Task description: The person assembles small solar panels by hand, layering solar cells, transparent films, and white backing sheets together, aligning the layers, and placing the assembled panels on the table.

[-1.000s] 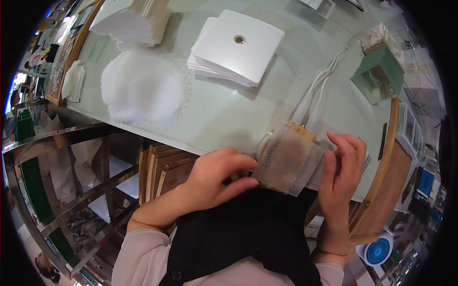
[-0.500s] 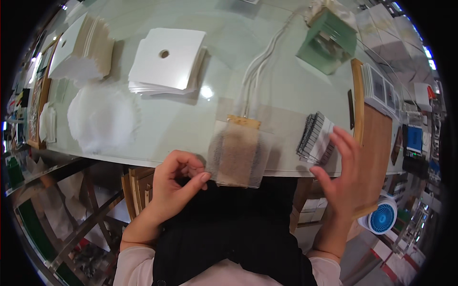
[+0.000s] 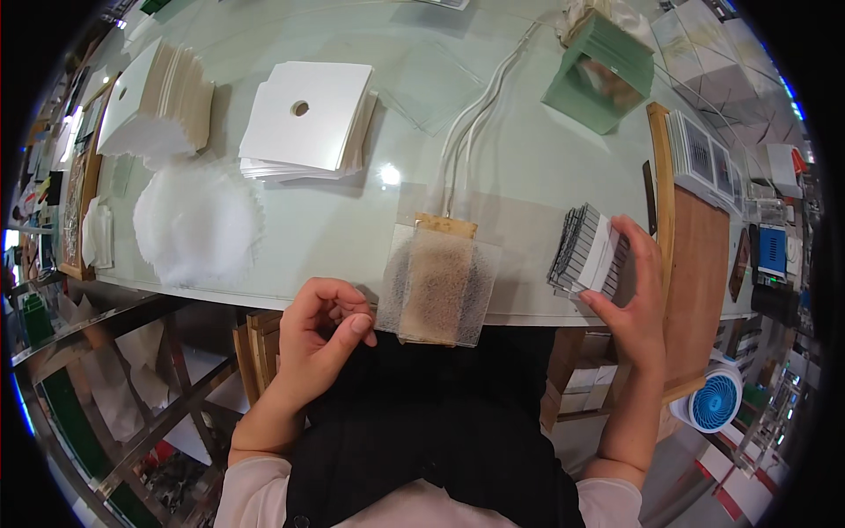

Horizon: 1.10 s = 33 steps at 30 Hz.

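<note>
Right hand (image 3: 629, 304) pinches one grey ridged block with white band (image 3: 588, 253) at counter (image 3: 352, 220) edge. One clear plastic sleeve w/ brown pad (image 3: 437, 283) lies betw. hands; left hand (image 3: 319, 339) beside it, fingers curled, grip empty.

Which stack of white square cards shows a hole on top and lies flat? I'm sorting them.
The flat stack of white square cards nearer the middle; the left leaning stack tilts and fans out.

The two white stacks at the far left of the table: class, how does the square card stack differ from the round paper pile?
The card stack is square with straight edges; the paper pile is round with frilly edges. The cards have a centre hole; the papers show none. The cards look stiff and opaque, the papers thin and gauzy. Both are white and lie flat on the table.
</note>
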Motion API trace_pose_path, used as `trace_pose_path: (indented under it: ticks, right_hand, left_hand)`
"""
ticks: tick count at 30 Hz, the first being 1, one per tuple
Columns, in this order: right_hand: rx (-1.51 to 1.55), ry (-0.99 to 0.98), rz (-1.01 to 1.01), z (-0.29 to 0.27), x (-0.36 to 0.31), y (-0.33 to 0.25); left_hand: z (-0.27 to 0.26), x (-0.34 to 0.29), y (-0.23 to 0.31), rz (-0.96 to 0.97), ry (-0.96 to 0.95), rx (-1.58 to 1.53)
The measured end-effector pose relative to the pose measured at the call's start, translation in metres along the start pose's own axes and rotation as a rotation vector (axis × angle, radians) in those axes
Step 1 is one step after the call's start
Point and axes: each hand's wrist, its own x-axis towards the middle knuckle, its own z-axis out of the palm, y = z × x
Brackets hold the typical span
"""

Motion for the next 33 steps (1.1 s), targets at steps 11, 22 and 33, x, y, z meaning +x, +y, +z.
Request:
trace_pose_path:
  ticks: [11,22,33]
  right_hand:
    - [-0.013,0.000,-0.069,0.006,0.006,0.006]
    - [-0.093,-0.040,-0.042,0.009,0.002,0.010]
    - [0.153,0.057,0.036,-0.001,-0.004,-0.011]
  left_hand:
    - [-0.006,-0.002,0.004,-0.032,-0.008,-0.009]
    - [-0.009,-0.002,0.003,0.000,-0.096,-0.016]
    - [-0.009,-0.001,0.005,-0.012,-0.102,-0.016]
